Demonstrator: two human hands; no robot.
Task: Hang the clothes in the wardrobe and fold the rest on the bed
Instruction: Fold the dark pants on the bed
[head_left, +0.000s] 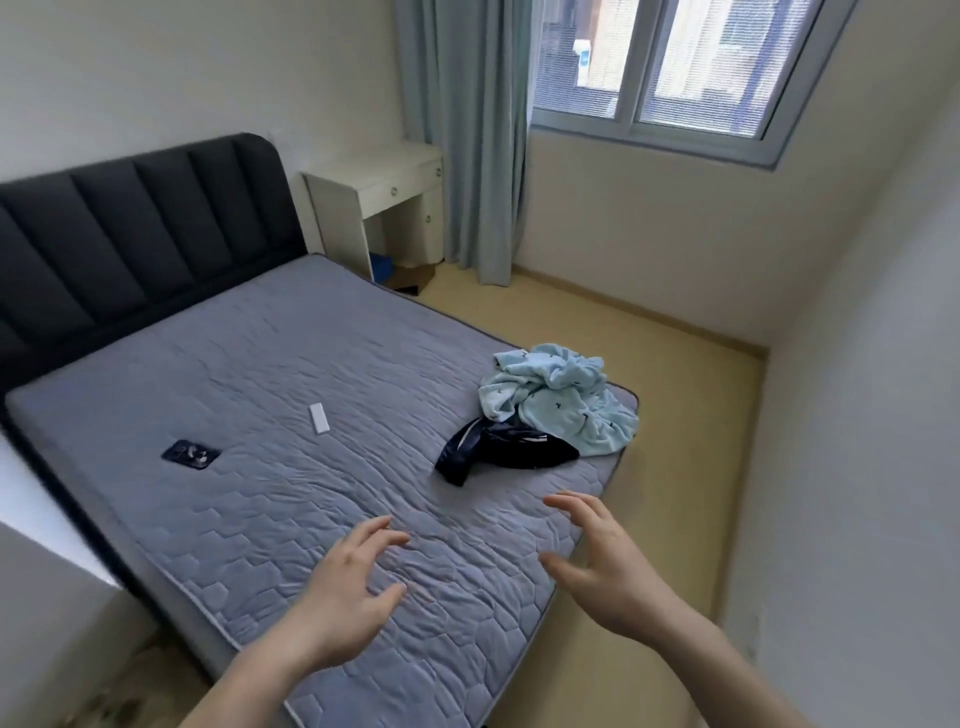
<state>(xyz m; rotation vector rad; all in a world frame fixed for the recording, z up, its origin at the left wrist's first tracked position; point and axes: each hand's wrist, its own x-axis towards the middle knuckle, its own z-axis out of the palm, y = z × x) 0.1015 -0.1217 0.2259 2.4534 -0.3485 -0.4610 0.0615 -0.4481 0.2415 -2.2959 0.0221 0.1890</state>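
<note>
A crumpled light blue garment (561, 400) with small dark marks lies in a heap at the right corner of the grey quilted mattress (270, 374). A dark navy garment (498, 447) with white stripes lies bunched against its near side. My left hand (348, 587) and my right hand (602, 561) hover over the near end of the mattress, both empty with fingers spread. My right hand is closest to the navy garment, a short way in front of it. No wardrobe is in view.
A white remote (319, 419) and a dark phone (191, 453) lie on the mattress. A dark padded headboard (130, 228) stands at the left. A white desk (384, 202), a curtain (467, 135) and a window (675, 67) are beyond. Tan floor (675, 374) runs along the bed's right side.
</note>
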